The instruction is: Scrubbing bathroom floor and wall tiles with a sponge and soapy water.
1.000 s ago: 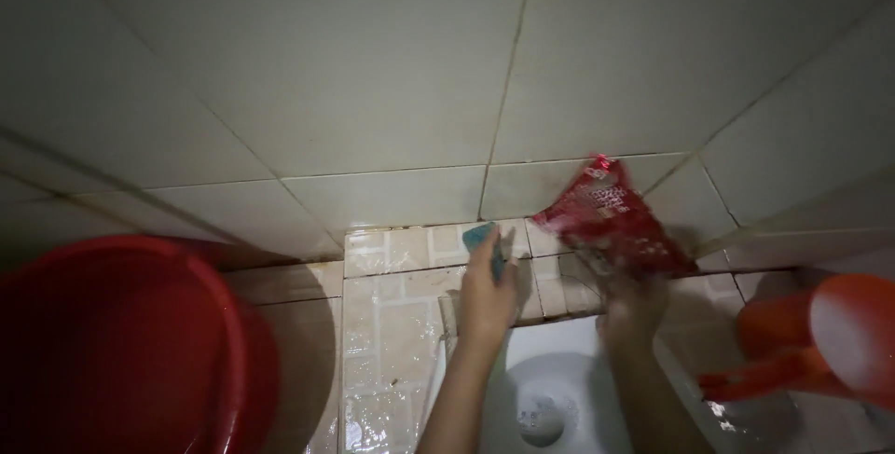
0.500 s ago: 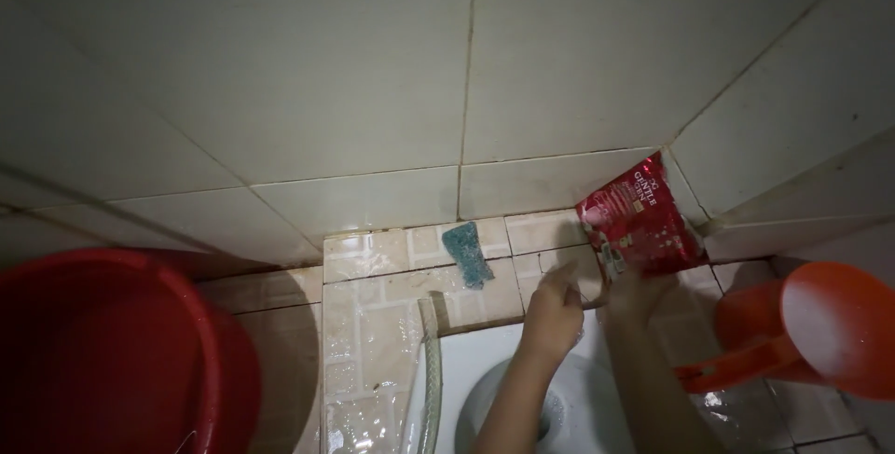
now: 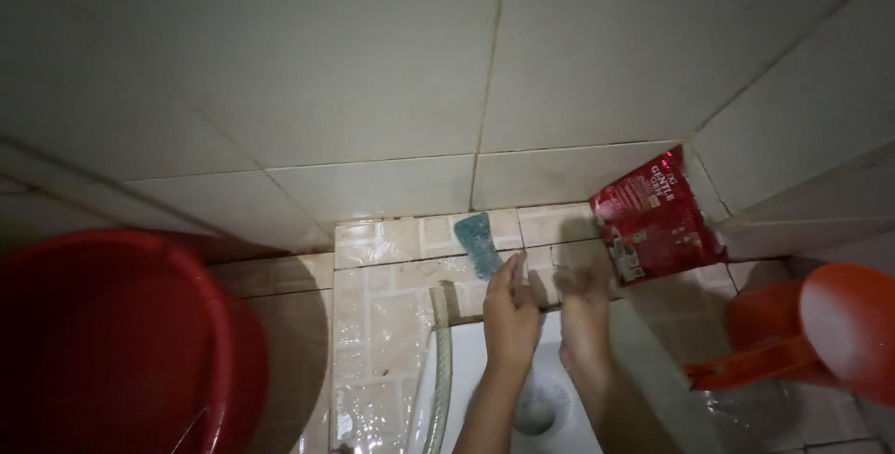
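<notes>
the blue-green flat scrubbing sponge [image 3: 478,240] lies on wet beige floor tiles [image 3: 387,300], just beyond the left hand [image 3: 511,309], whose fingers are loosely open and empty. the right hand [image 3: 584,309] is blurred, its grip unclear. a red plastic pouch [image 3: 654,216] leans against the wall, perhaps to keep dry.
</notes>
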